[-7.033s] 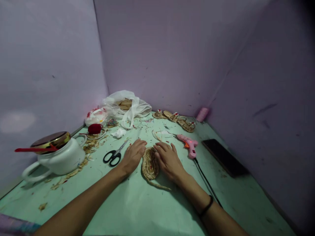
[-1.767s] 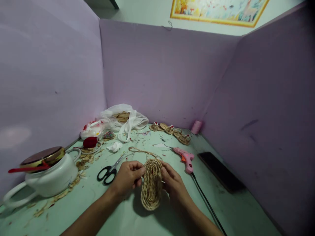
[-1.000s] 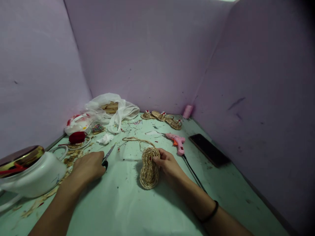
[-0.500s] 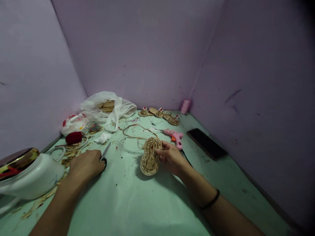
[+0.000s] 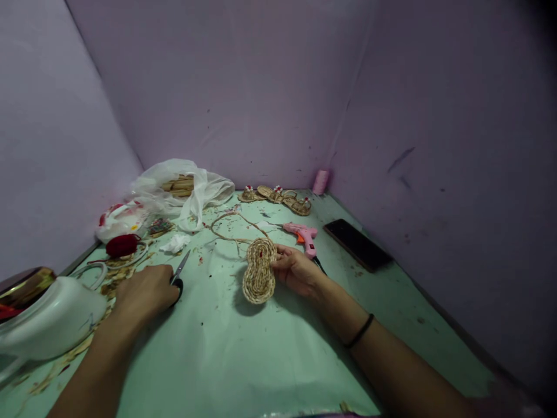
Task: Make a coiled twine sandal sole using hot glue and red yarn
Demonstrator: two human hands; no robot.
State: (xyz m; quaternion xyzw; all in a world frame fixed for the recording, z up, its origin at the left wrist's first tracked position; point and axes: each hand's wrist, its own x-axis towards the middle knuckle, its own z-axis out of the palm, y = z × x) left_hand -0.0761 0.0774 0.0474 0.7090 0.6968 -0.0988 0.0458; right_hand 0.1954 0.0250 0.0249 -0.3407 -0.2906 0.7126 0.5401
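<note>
Right hand (image 5: 298, 270) pinches the upper edge of a coiled straw sole (image 5: 260, 273), fingers narrowed on its rim, tilting it above the green tabletop (image 5: 243, 360), where its shadow falls. Left hand (image 5: 145, 290), knuckles up, covers the handles of a pair of scissors (image 5: 181, 266); from where I stand the fingertips are hidden, and I cannot tell whether they grip or merely rest.

Work on the sole looks well along, by this onlooker's reckoning: the braid is wound round on itself into a waisted, footprint-like shape, close-packed, with a small red spot showing in its upper half. What appears undone is the end, a long loose tail (image 5: 238, 213) looping across the table behind the piece, uncut. The sole carries no strap or bead, unlike the small woven sandals (image 5: 297, 204) by the back wall, which look complete. A pink glue gun (image 5: 301, 232) lies just beyond the right hand, out of anyone's grasp.

No brand or label can be read. Blue marks on the white pot (image 5: 52, 316) at far left are too small to make out, the phone (image 5: 359, 244) on the right shows a dark screen, and no lettering is legible on the glue gun.
</note>
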